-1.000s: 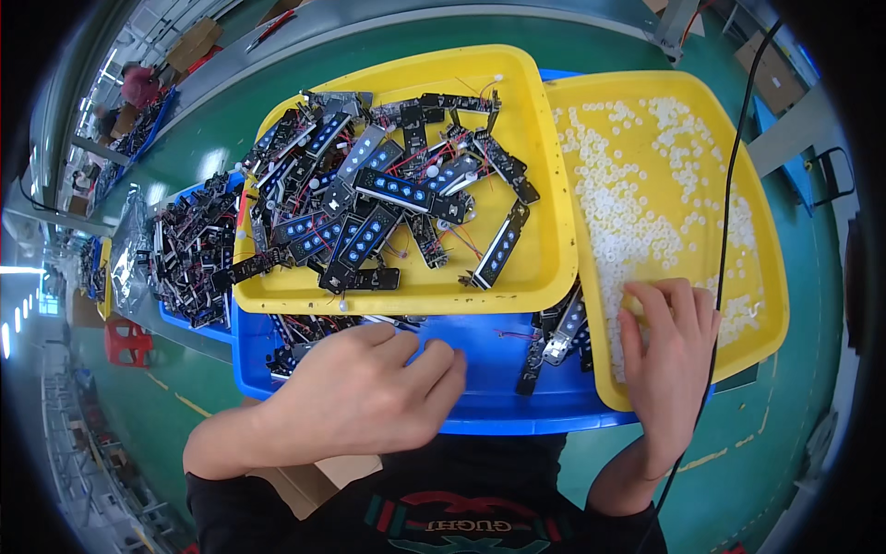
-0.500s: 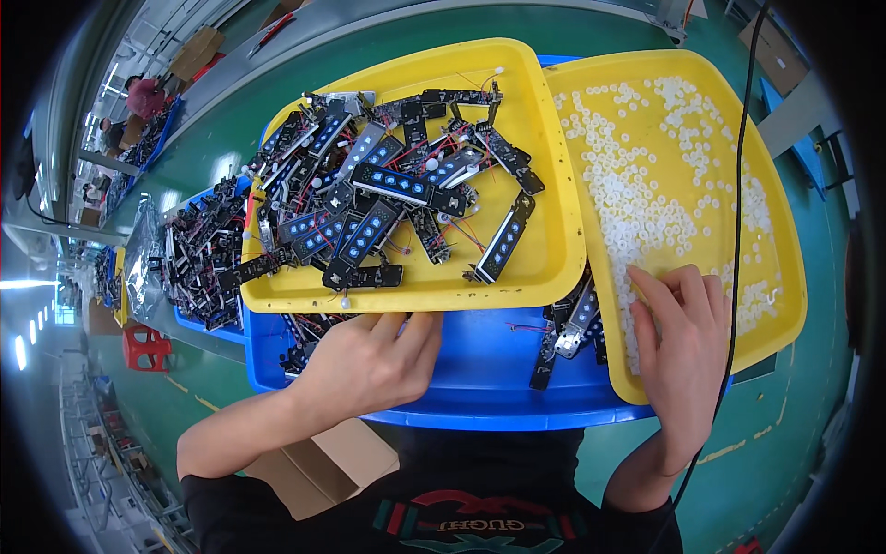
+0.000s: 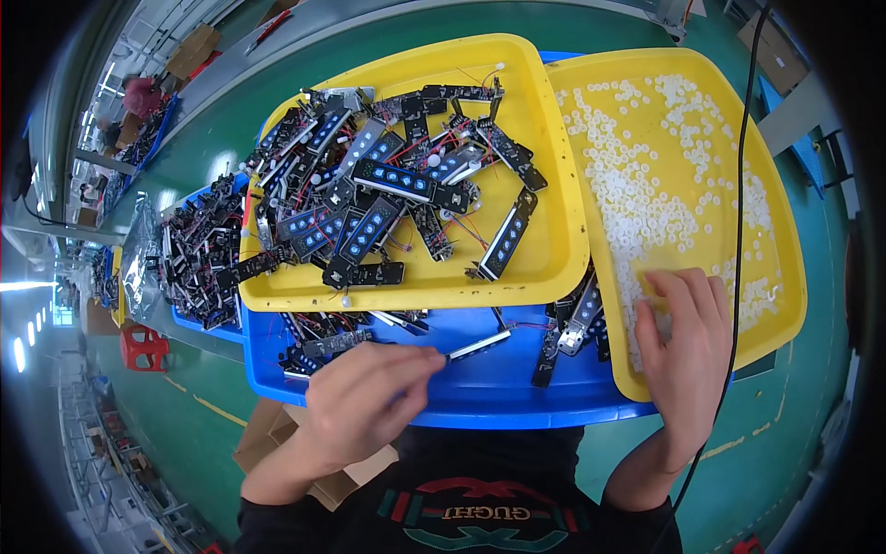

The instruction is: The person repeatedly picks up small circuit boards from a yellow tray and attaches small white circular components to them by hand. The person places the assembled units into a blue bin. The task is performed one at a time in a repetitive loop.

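Left hand [image 3: 365, 406] pinching a slim module [image 3: 481, 345] over a blue tray [image 3: 480, 388]

The slim module, dark with a pale long edge, is at the left fingertips, its near end clamped between thumb and forefinger. Its far end slants away from them, up and to the right. Whether it touches the tray beneath cannot be told. Smooth blue floor runs rightward from those fingers, giving room as far as a cluster of similar modules [image 3: 580, 319]. The blue tray's front edge passes beneath the left hand. Just beyond the left fingers, the front rim of a yellow tray [image 3: 415, 298] overhangs the blue one; a jumbled pile of black modules [image 3: 394, 182] covers much of it, with a yellow strip along its right side.

Well to the right, the right hand [image 3: 688, 360] reaches over the near edge of a second yellow tray [image 3: 637, 388], fingers curled at loose white rings [image 3: 641, 208]. Whether these fingers are apart or gripping a ring cannot be told. A black cable [image 3: 740, 185] hangs just right of them, narrowing the room on that side.
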Demonstrator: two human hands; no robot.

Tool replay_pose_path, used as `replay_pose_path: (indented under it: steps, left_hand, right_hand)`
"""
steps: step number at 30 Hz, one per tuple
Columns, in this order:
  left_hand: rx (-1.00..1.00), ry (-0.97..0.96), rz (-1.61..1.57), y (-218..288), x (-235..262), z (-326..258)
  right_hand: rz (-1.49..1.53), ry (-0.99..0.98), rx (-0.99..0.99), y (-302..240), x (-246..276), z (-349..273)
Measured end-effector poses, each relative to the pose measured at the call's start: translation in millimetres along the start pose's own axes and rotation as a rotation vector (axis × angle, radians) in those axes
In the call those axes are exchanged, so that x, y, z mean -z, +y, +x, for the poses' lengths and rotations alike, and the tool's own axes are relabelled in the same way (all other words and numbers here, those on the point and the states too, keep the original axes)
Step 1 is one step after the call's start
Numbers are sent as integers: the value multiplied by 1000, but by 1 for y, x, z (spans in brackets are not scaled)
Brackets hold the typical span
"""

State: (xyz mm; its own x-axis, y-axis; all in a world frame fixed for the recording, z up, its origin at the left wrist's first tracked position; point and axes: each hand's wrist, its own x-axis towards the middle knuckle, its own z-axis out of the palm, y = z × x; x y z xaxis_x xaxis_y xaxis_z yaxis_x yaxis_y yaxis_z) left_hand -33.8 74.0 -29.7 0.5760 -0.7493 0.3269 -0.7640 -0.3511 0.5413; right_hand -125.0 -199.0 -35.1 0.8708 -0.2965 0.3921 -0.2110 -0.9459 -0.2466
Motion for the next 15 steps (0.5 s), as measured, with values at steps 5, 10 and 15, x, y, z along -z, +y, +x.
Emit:
replay_pose_path:
  steps: [5,10,15]
  left_hand:
    - [632,66,-910,12,-7,-12]
    - [742,6,-1371,23,-2,-3]
    - [698,-84,-1452,24,-9,0]
  right_hand:
    - [25,-76,8,2,1,1]
    - [56,-26,-46,1,1,-1]
    - [159,96,-72,0,0,-1]
